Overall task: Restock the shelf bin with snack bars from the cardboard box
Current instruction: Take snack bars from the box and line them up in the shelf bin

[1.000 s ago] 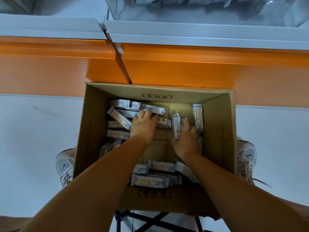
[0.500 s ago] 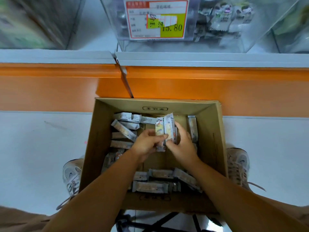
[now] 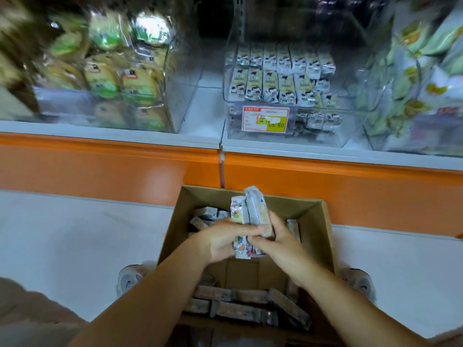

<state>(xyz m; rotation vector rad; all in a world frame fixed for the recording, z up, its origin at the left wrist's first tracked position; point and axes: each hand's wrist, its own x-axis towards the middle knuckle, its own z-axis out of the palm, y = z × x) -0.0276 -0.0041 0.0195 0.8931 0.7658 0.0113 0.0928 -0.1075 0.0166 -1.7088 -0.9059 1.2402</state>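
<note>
An open cardboard box stands in front of me with loose snack bars along its near side and a few at its far left. Above the box, my left hand and my right hand together grip a small upright bundle of snack bars, left hand on its left side, right hand on its right. On the shelf ahead stands a clear bin with rows of the same bars and a red and yellow price tag on its front.
The shelf has a white ledge and an orange front. A clear bin of green and yellow packets stands at the left, bags of snacks at the right. My shoes flank the box on a pale floor.
My hands came together, gathered several bars and lifted them above the box. My view tilted up, so the shelf bins now show.
</note>
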